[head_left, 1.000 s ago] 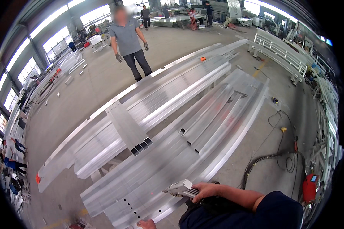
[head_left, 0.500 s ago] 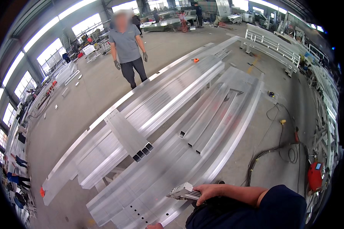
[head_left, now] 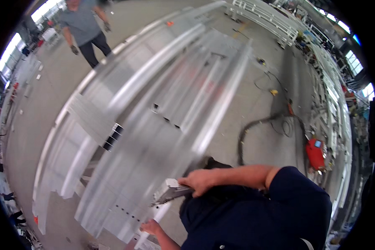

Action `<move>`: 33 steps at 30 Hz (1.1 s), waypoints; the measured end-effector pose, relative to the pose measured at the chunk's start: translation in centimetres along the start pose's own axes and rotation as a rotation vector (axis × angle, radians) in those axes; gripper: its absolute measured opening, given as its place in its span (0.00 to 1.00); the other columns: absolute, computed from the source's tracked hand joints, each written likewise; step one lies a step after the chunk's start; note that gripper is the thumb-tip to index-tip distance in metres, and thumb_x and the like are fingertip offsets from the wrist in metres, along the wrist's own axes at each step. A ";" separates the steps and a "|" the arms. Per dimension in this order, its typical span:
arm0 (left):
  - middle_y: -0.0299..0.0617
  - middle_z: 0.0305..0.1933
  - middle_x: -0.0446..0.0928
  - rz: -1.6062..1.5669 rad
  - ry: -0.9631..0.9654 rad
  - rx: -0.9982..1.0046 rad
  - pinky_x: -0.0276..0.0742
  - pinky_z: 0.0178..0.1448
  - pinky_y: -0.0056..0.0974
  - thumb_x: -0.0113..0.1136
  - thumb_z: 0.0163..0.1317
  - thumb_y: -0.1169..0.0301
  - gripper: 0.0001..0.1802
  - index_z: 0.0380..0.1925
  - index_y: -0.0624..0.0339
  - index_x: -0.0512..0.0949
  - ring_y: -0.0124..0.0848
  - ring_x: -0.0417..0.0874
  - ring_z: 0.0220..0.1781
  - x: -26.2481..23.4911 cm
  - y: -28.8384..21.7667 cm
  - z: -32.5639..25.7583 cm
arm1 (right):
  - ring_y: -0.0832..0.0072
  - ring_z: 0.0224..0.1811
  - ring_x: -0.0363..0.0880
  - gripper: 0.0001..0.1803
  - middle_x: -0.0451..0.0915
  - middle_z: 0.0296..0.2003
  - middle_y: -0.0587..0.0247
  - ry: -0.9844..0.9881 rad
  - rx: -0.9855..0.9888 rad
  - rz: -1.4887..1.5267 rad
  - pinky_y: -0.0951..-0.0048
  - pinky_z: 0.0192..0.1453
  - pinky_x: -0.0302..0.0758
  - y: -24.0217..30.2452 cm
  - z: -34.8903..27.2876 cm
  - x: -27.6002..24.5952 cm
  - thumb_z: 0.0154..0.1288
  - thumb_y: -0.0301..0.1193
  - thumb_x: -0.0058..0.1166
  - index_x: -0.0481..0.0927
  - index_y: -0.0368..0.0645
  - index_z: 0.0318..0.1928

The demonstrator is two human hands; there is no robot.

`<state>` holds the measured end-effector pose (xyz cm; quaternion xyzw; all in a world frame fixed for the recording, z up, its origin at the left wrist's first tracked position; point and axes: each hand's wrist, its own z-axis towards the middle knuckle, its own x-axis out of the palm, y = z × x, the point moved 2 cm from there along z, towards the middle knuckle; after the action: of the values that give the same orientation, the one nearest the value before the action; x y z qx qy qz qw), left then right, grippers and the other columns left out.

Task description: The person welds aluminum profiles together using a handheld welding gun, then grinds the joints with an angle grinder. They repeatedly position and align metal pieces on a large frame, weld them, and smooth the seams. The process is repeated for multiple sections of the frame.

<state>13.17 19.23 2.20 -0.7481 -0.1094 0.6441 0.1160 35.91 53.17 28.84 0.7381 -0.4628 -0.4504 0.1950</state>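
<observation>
The grey metal tool (head_left: pixel 169 191) sits low in the view, just left of centre, its body angled down to the left over the near end of the aluminium profiles (head_left: pixel 154 125). The right hand (head_left: pixel 200 182) is wrapped around the rear of the tool in a closed grip, fingers curled over it, with the bare forearm running back to the right into a dark blue short sleeve (head_left: pixel 296 196). The left hand (head_left: pixel 151 227) lies lower, at the near edge of the profiles beside a pale strip (head_left: pixel 150 225); its fingers look bent, but whether it grips the strip or only rests against it cannot be told. The profiles are long silver sections laid side by side, running from the lower left to the upper right; they are blurred. One panel close to the tool carries a row of small holes (head_left: pixel 125 210). A shorter hollow section (head_left: pixel 96 123) lies across the stack at left, its open end showing dark square cells. The whole lot rests above a grey concrete floor (head_left: pixel 254 104). To the right of the stack a black cable (head_left: pixel 254 133) loops over the floor toward a red machine (head_left: pixel 315 153). White railings (head_left: pixel 275 21) run along the far right. At the upper left another person (head_left: pixel 85 31) in a grey shirt and dark trousers stands on the floor beyond the profiles, wearing dark gloves.
</observation>
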 end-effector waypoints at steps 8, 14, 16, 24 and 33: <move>0.68 0.63 0.64 -0.071 0.034 0.098 0.64 0.69 0.53 0.57 0.51 0.72 0.30 0.56 0.76 0.69 0.60 0.65 0.66 -0.5 0.8 0.4 | 0.52 0.44 0.81 0.39 0.82 0.38 0.49 0.082 -0.087 0.033 0.58 0.48 0.75 -5.8 3.7 -4.4 0.45 0.25 0.59 0.67 0.47 0.63; 0.72 0.71 0.52 0.026 0.264 0.028 0.53 0.76 0.54 0.65 0.52 0.66 0.40 0.64 0.73 0.63 0.61 0.54 0.75 -2.1 -2.2 -4.9 | 0.59 0.44 0.80 0.33 0.82 0.40 0.52 0.065 0.022 0.047 0.60 0.49 0.75 -15.0 14.1 -10.3 0.40 0.27 0.65 0.75 0.45 0.54; 0.68 0.66 0.64 0.080 0.240 0.099 0.59 0.73 0.52 0.68 0.49 0.64 0.41 0.62 0.74 0.66 0.58 0.65 0.67 -0.8 -2.8 -8.0 | 0.59 0.43 0.81 0.31 0.83 0.39 0.52 -0.004 0.000 0.090 0.60 0.48 0.76 -16.9 16.6 -11.4 0.37 0.29 0.66 0.78 0.43 0.49; 0.52 0.46 0.84 -0.097 0.838 0.073 0.77 0.57 0.45 0.64 0.60 0.58 0.23 0.51 0.61 0.81 0.43 0.85 0.48 2.8 -0.5 -19.4 | 0.53 0.46 0.83 0.40 0.84 0.42 0.43 -0.125 0.094 0.067 0.60 0.52 0.78 -25.7 24.2 -9.1 0.26 0.42 0.71 0.82 0.34 0.47; 0.46 0.40 0.84 -0.367 0.405 -0.403 0.81 0.45 0.40 0.72 0.54 0.58 0.26 0.50 0.61 0.81 0.36 0.85 0.37 -4.1 0.7 -14.6 | 0.52 0.60 0.72 0.38 0.75 0.54 0.41 -0.567 0.071 -0.430 0.57 0.64 0.69 -21.3 21.1 -11.9 0.44 0.35 0.66 0.73 0.33 0.58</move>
<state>27.00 16.80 7.94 -0.8365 -0.3423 0.4162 0.0991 26.95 76.64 8.64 0.6708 -0.3480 -0.6516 -0.0663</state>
